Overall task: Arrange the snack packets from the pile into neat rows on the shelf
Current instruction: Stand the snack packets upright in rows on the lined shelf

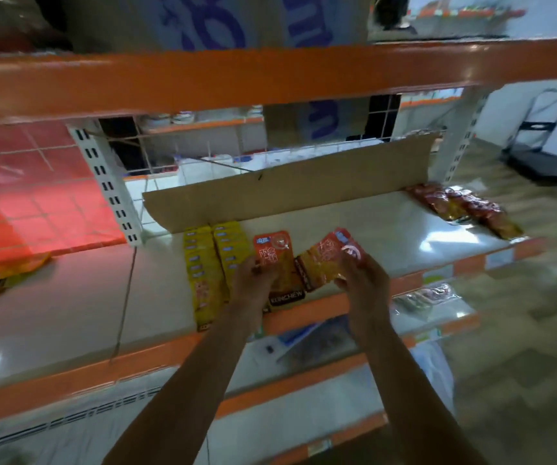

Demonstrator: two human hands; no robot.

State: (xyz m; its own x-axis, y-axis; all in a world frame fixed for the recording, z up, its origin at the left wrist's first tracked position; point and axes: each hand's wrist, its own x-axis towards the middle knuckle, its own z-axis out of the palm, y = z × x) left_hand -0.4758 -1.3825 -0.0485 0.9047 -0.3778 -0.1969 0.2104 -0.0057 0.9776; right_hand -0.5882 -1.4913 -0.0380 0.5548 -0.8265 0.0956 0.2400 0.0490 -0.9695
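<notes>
At the middle of the view, a white shelf point(388, 229) with an orange front edge runs from 8 o'clock to 3 o'clock. Two bare forearms reach up to it from 6 o'clock.

The left hand point(253, 280) has its fingers curled over the left edge of an upright packet point(279, 260), which lies flat on the shelf. The packet is orange at the top and yellow below. It has large white Chinese characters, too blurred to read, and a dark band at its bottom end that reads "KONCHEW".

Just to the 3 o'clock side, the right hand point(364, 280) pinches the lower right edge of a tilted packet point(327, 260) of the same design. Its top leans towards 2 o'clock and its lower left corner touches the upright packet.

At 9 o'clock from the left hand lie two yellow rows point(210, 263) of overlapping packets, side by side, running from the back of the shelf to the front edge. Small blue labels on them cannot be read.

The pile point(465, 209) of red and yellow packets sits at 2 o'clock, at the far right end of the shelf, well apart from both hands.

A cardboard strip point(304, 186) stands along the back of the shelf. At 12 o'clock, on the shelf above, a cardboard box point(220, 21) shows large blue lettering, cut off and unreadable.
</notes>
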